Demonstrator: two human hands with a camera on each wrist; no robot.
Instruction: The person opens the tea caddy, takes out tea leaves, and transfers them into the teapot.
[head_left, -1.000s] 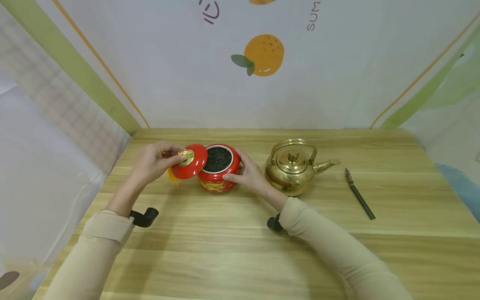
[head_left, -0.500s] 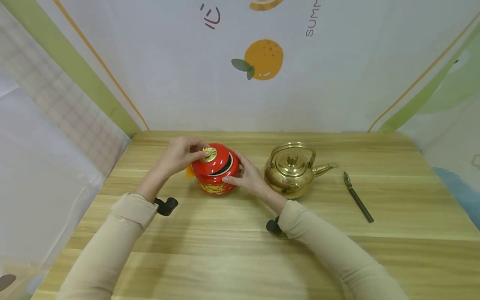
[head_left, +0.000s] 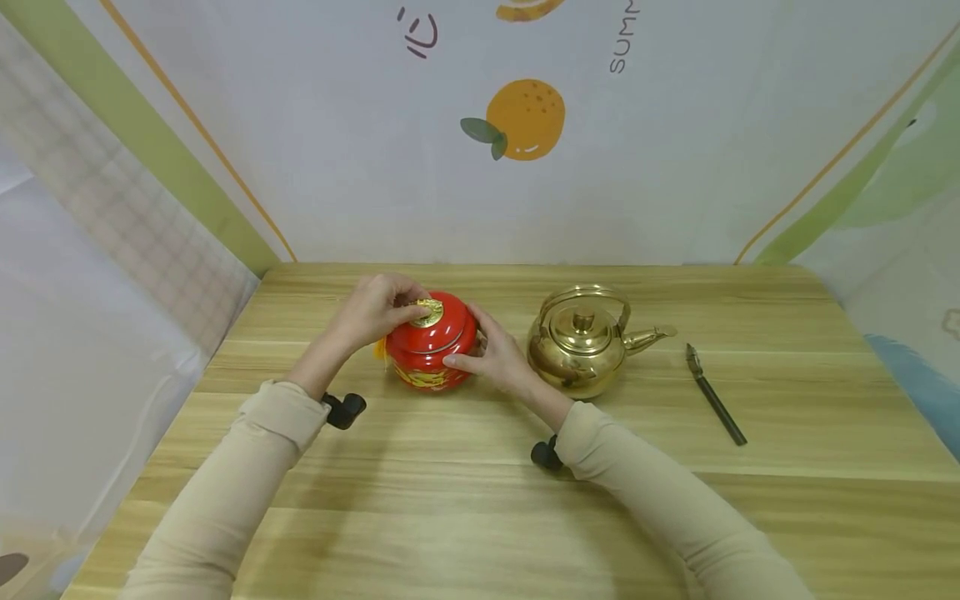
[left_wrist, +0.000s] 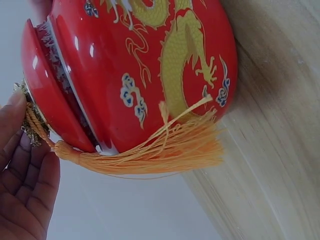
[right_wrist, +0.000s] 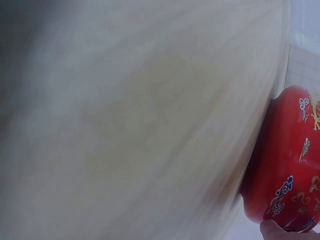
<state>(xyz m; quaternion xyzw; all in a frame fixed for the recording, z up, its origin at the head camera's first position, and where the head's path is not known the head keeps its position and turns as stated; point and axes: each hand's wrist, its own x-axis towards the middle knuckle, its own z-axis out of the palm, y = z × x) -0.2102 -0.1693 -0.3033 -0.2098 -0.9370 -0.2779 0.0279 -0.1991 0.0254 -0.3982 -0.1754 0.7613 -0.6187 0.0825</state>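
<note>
The red lid point(head_left: 433, 321) sits on the red tea jar point(head_left: 427, 367) but not quite flush, the left hand point(head_left: 375, 310) pinching its gold knob point(head_left: 429, 312), the right hand point(head_left: 495, 354) gripping the jar's side.

1 jar point(head_left: 433, 354), 1 kettle point(head_left: 581, 346), 1 tool point(head_left: 715, 395).

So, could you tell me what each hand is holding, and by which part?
The left hand pinches the red lid by its gold knob; the right hand holds the red jar by its side.

Staged booth: printed backdrop point(head_left: 525, 167), table point(head_left: 480, 500).
</note>
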